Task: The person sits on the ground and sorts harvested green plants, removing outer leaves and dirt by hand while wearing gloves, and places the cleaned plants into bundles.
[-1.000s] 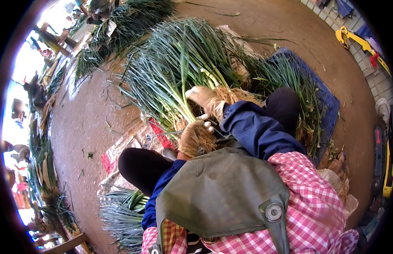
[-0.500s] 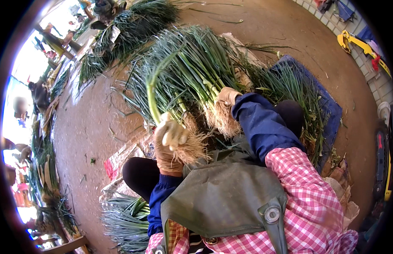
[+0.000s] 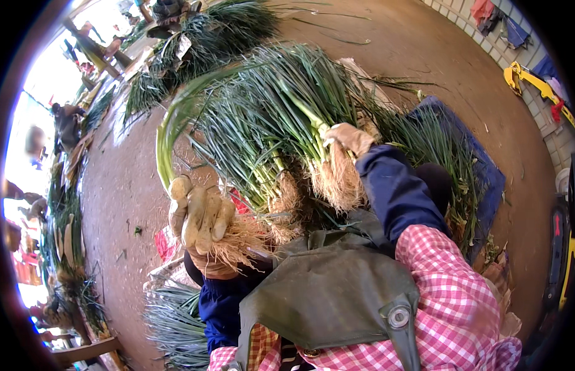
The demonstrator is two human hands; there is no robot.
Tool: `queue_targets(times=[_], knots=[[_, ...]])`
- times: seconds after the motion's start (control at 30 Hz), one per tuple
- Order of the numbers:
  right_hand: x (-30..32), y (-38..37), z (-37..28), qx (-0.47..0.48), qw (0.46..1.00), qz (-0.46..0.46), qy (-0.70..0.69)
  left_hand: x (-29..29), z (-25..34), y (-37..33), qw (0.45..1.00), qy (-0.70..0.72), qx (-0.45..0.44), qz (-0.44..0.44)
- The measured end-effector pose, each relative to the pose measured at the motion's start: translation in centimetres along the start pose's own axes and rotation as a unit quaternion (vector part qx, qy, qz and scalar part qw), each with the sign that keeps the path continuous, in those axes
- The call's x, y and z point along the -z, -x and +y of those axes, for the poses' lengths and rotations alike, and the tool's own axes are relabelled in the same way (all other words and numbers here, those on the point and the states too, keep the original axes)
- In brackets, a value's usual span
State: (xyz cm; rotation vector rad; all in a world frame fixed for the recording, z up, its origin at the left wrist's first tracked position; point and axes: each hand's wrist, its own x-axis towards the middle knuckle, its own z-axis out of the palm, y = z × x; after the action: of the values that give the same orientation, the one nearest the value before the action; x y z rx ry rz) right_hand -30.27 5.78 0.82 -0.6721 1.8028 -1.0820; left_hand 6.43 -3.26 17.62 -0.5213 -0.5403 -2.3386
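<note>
My left hand (image 3: 201,216), in a soiled pale glove, is closed round a few green onions (image 3: 165,145). Their stalks curve up and away over the fist, and their tan roots hang out toward my lap. My right hand (image 3: 350,138), gloved too, grips the lower stalks of green onions (image 3: 309,111) at the right side of the big pile in front of me. Pale roots (image 3: 337,179) dangle just below those fingers. Between the two hands, more rooted onions (image 3: 262,179) lie with their leaves pointing away from me.
Another onion heap (image 3: 219,37) lies farther back on the brown floor (image 3: 126,191). A smaller bundle (image 3: 176,321) rests by my left side. Loose leaves cover a blue sheet (image 3: 485,167) on the right. A yellow tool (image 3: 535,80) is near the tiled wall.
My left hand has moved left and slightly toward me, carrying its onions away from the pile. My right hand has stayed at the pile's stalks. The view has shifted a little.
</note>
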Motion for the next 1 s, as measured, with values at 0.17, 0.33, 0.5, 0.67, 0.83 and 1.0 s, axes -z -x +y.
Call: queue_targets(times=[0.17,0.33,0.5,0.67,0.83,1.0], knots=[[-0.9,3.9,0.9,0.143,0.961,-0.143,-0.189,3.2,-3.2,-0.2,0.981,-0.12,0.101,0.115],[-4.6,8.3,-2.9,-0.007,0.975,-0.077,-0.207,7.2,-8.9,3.9,0.892,-0.17,0.22,0.357],[-7.2,8.6,-2.5,-0.002,0.999,0.005,0.052,12.1,-12.8,6.0,0.872,-0.163,0.24,0.394],[-10.8,8.8,0.4,0.198,0.925,-0.063,0.318,13.1,-14.4,7.0,0.844,-0.144,0.283,0.432],[-10.7,8.7,0.5,0.074,0.997,-0.007,-0.009,16.1,-13.7,7.7,0.831,-0.171,0.27,0.455],[-9.4,6.6,2.0,-0.072,0.993,0.036,-0.082,15.5,-13.9,7.8,0.818,-0.183,0.273,0.472]])
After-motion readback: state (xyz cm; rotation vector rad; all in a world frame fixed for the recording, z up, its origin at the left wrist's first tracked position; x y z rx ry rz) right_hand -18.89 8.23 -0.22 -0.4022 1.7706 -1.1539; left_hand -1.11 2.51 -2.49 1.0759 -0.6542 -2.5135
